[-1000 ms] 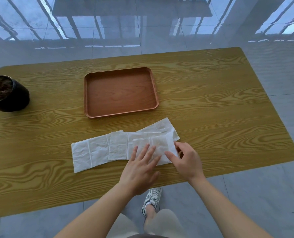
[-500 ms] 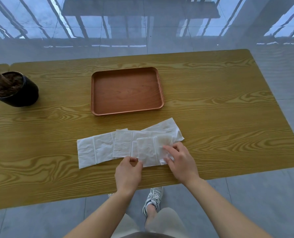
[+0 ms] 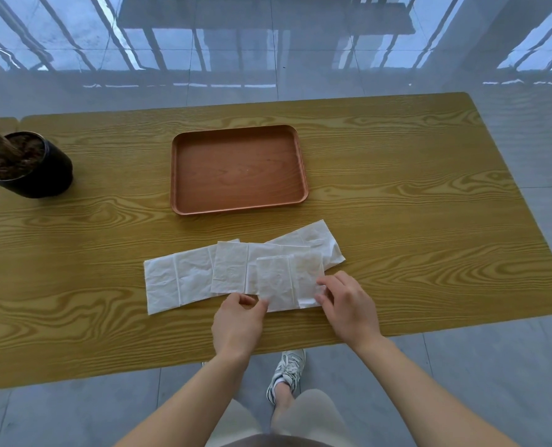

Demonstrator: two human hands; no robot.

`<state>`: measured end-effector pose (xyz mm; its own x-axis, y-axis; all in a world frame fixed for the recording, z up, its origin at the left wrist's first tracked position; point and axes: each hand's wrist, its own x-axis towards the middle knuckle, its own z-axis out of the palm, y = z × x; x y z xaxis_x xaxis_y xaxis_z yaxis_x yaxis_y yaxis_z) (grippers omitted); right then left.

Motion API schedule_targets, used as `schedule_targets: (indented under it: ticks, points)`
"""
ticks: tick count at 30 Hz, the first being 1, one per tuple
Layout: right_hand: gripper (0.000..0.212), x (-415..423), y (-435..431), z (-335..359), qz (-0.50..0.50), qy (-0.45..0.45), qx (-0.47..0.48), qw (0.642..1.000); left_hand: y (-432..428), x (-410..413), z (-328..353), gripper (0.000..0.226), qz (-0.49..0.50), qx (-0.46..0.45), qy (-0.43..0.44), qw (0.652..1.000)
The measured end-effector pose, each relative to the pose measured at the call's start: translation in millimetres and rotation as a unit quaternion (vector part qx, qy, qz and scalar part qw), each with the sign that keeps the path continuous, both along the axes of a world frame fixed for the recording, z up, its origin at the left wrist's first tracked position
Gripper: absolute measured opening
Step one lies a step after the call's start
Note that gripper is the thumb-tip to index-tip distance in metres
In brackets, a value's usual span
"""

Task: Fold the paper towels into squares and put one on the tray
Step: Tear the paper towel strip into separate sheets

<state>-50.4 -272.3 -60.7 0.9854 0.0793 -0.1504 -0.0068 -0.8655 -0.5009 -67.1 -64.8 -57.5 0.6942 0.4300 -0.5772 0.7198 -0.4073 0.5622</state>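
Note:
Several white paper towels lie overlapping on the wooden table, in front of the brown tray, which holds nothing. The top paper towel is the nearest one, a creased rectangle. My left hand pinches its near left corner between thumb and fingers. My right hand pinches its near right edge. Beneath it lie a middle towel, a left towel and a far right towel.
A black plant pot with soil and a wooden stem stands at the table's left. My shoe shows on the grey tiled floor below the table's near edge.
My left hand went from lying flat on the top towel to pinching its near left corner. My right hand kept its hold on the right edge. The camera view shifted slightly.

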Motion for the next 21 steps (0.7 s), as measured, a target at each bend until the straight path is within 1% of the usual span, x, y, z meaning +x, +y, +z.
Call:
schedule_targets:
  ticks: [3, 8, 10, 13, 15, 18, 21]
  points:
    - [0.021, -1.0, 0.8, -0.8, 0.019, -0.001, -0.023, 1.0, -4.2, -4.8, -0.8, 0.029, -0.06, 0.031, -0.012, 0.998]
    - [0.02, 4.5, -4.5, -5.4, 0.017, -0.042, -0.008, 0.999, -10.0, -13.4, -0.5, 0.039, -0.125, 0.1, -0.063, 0.985]
    - [0.028, 10.2, -5.2, -8.1, 0.05, -0.054, -0.017, 0.997, -12.9, -15.6, 0.3, 0.044, -0.151, 0.139, -0.067, 0.976]
    - [0.051, 22.3, -3.4, -10.4, 0.142, -0.067, -0.044, 0.987, -16.8, -16.4, -1.4, 0.054, -0.183, 0.183, -0.062, 0.964]
    - [0.064, 30.0, -2.5, -12.1, 0.193, -0.072, -0.064, 0.977, -18.9, -16.5, -4.2, 0.056, -0.181, 0.195, -0.052, 0.963]
    - [0.07, 35.9, -5.7, -16.2, 0.225, -0.072, -0.085, 0.968, -25.6, -17.4, -5.7, 0.056, -0.139, 0.188, -0.048, 0.971]
    - [0.071, 35.6, -8.6, -20.0, 0.233, -0.078, -0.089, 0.965, -31.8, -18.9, -6.1, 0.06, -0.056, 0.128, -0.041, 0.989]
